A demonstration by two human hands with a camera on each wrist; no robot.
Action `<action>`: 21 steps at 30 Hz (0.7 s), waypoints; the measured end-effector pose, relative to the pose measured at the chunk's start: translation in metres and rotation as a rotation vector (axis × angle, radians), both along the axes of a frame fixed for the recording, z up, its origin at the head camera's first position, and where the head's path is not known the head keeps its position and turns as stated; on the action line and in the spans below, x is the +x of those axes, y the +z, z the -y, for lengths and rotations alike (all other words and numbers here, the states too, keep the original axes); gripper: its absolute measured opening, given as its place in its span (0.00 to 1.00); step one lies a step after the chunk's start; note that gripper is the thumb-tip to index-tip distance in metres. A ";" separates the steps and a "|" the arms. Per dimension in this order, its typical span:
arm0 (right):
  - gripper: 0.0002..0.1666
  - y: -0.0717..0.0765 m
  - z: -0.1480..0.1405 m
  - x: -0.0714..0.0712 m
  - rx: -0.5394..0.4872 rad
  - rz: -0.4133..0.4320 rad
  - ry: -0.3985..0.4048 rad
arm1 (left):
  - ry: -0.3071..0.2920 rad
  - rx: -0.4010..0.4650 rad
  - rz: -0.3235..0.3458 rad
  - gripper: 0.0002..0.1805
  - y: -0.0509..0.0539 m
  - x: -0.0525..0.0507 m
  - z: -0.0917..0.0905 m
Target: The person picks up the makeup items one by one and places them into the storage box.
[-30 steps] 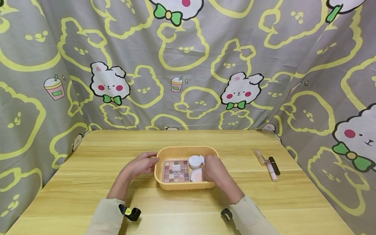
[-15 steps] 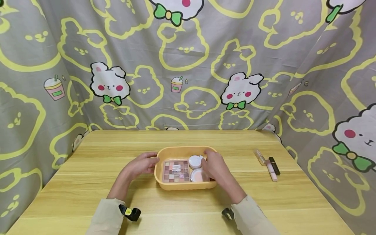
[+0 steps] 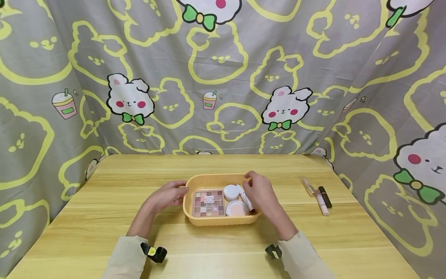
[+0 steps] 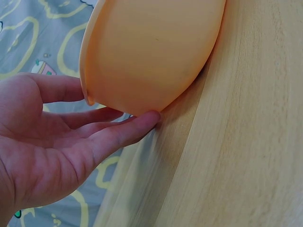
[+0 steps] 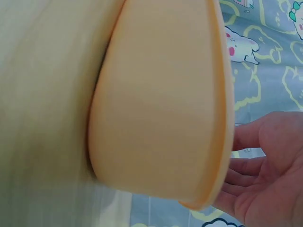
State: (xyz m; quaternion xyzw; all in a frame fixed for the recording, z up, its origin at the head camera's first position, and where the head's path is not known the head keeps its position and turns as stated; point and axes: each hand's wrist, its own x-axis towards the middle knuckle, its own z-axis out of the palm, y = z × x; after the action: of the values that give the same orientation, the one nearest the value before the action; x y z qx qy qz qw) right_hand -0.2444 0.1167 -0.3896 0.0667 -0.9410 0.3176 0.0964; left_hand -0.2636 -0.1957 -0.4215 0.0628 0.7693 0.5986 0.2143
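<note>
An orange-yellow plastic basket (image 3: 223,221) stands on the table. Its left end is held by my left hand (image 3: 170,193), thumb at the rim and fingers against the outer wall in the left wrist view. My right hand (image 3: 263,192) hovers over the right rim, holding nothing, fingers loosely bent. Below its fingers, a slim whitish tube (image 3: 245,198) with a dark end slants inside the basket. Left of the tube lie a white round case (image 3: 231,192) and a round powder compact (image 3: 237,208). An eyeshadow palette (image 3: 209,203) fills the left part.
To the right on the wooden table (image 3: 139,170) lie a clear slim tube (image 3: 308,186), a pale pink tube (image 3: 321,203) and a black tube (image 3: 325,197), close together. A bunny-patterned grey curtain (image 3: 223,131) surrounds the table's far sides.
My right hand has let go of the whitish tube and drawn up and right towards the basket's rim, uncovering the tube. The left hand and basket have stayed put.
</note>
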 end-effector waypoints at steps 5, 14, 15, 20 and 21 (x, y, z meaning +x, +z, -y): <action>0.15 0.005 -0.008 -0.001 -0.017 -0.036 -0.020 | -0.005 0.002 -0.001 0.30 0.000 0.000 0.000; 0.17 0.008 -0.021 -0.004 -0.015 -0.037 -0.050 | -0.001 0.007 0.005 0.30 0.000 0.000 0.001; 0.17 0.009 -0.022 -0.004 -0.018 -0.033 -0.051 | -0.002 0.006 0.006 0.30 0.000 0.000 0.001; 0.18 0.013 -0.033 -0.004 -0.031 -0.011 -0.081 | -0.009 0.001 0.003 0.31 0.000 0.000 0.001; 0.18 0.014 -0.035 -0.004 -0.031 -0.005 -0.085 | -0.011 0.001 0.002 0.31 0.000 0.000 0.001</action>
State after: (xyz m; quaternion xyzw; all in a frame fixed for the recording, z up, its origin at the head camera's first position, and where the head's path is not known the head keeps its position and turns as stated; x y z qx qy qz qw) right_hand -0.2489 0.1514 -0.3753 0.0259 -0.9377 0.3275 0.1134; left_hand -0.2634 -0.1966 -0.4216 0.0664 0.7683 0.5980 0.2183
